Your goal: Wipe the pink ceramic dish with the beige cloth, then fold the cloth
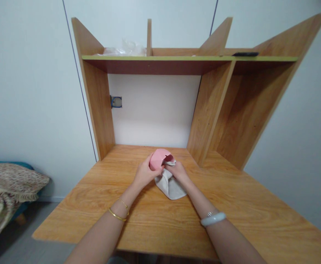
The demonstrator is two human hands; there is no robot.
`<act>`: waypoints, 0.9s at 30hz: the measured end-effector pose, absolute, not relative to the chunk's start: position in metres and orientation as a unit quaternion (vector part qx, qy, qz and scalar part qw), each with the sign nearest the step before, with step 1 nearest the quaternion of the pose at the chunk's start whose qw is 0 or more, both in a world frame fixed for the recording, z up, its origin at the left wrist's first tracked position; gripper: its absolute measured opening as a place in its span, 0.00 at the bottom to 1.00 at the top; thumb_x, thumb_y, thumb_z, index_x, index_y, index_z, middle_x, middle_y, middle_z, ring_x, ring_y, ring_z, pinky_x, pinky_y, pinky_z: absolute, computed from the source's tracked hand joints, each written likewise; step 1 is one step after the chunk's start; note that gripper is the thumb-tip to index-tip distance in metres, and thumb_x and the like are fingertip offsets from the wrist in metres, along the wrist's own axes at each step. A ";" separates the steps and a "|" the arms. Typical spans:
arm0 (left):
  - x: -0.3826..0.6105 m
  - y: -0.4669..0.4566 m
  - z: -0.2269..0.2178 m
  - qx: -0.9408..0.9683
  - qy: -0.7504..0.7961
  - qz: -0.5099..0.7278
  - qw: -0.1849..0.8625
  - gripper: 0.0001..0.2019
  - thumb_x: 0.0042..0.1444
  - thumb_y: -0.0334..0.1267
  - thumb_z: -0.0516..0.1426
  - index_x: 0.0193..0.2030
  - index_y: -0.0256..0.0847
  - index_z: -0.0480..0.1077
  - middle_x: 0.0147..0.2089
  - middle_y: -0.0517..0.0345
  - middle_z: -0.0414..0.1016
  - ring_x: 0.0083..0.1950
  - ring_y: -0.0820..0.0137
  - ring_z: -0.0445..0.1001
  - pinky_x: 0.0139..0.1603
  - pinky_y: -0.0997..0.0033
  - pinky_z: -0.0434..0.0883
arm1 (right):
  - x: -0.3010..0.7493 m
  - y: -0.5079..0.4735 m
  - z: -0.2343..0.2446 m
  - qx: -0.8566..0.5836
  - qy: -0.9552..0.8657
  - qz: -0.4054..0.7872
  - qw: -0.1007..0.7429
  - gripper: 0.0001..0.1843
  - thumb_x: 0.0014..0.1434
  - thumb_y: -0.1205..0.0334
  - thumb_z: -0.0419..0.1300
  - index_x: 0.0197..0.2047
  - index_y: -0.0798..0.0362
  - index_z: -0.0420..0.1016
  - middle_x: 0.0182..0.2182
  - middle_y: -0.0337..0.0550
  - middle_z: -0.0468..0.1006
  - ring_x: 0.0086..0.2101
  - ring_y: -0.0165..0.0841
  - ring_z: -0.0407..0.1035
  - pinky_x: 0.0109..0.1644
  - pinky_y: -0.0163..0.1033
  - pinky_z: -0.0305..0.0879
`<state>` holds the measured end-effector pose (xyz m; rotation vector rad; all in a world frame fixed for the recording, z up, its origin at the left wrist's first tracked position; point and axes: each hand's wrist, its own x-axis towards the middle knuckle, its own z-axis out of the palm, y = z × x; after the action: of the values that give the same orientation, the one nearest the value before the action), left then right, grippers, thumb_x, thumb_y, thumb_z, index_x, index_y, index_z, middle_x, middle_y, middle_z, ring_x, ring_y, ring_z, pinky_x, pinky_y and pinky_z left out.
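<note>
My left hand (146,171) is closed round the side of a pink hollow container (158,157), rounded and faceted like a cup or small pot. Its opening, which has a notch in the rim, faces right and toward me. A light grey cloth (171,186) is bunched in my right hand (177,171), and part of it goes into the container's mouth. The rest of the cloth hangs below, over the desk. My right fingertips are partly hidden by the cloth and the rim.
The wooden desk (99,205) has a hutch with upright dividers and a shelf (171,58). Clear plastic (128,48) and a flat black object (245,54) lie on that shelf. A wall socket box (116,102) shows at the back. Left stands a blanket-covered seat or bed (8,183).
</note>
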<state>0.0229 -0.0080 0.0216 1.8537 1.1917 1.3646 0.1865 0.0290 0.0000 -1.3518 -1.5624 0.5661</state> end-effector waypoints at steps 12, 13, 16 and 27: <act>0.020 -0.018 0.033 0.731 0.524 0.418 0.127 0.32 0.46 0.48 0.58 0.57 0.37 0.62 0.41 0.50 0.76 0.38 0.65 0.73 0.38 0.70 0.69 | 0.186 0.024 0.010 -0.595 -0.673 0.112 0.424 0.09 0.47 0.58 0.59 0.29 0.55 0.75 0.28 0.46 0.79 0.32 0.37 0.72 0.31 0.33 0.59; 0.020 -0.018 0.034 0.729 0.529 0.415 0.124 0.31 0.46 0.48 0.58 0.58 0.37 0.62 0.41 0.50 0.76 0.38 0.65 0.73 0.38 0.70 0.69 | 0.186 0.024 0.011 -0.595 -0.673 0.113 0.425 0.09 0.47 0.58 0.60 0.28 0.54 0.75 0.28 0.45 0.79 0.31 0.37 0.72 0.31 0.33 0.59; 0.019 -0.019 0.034 0.726 0.553 0.396 0.106 0.32 0.45 0.47 0.58 0.58 0.38 0.62 0.42 0.50 0.76 0.40 0.64 0.74 0.40 0.69 0.69 | 0.187 0.024 0.011 -0.604 -0.662 0.123 0.426 0.08 0.46 0.58 0.61 0.28 0.54 0.74 0.27 0.45 0.78 0.30 0.36 0.71 0.30 0.33 0.58; 0.018 -0.017 0.035 0.731 0.572 0.362 0.089 0.29 0.45 0.46 0.58 0.55 0.36 0.65 0.41 0.48 0.77 0.39 0.62 0.74 0.39 0.69 0.69 | 0.182 0.011 0.022 -0.620 -0.659 0.068 0.420 0.07 0.49 0.64 0.58 0.33 0.55 0.70 0.30 0.46 0.77 0.31 0.35 0.70 0.31 0.33 0.57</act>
<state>0.0180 -0.0174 0.0351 2.1741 1.7032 1.0768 0.1825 0.0107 0.0225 -1.5543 -1.6521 0.1697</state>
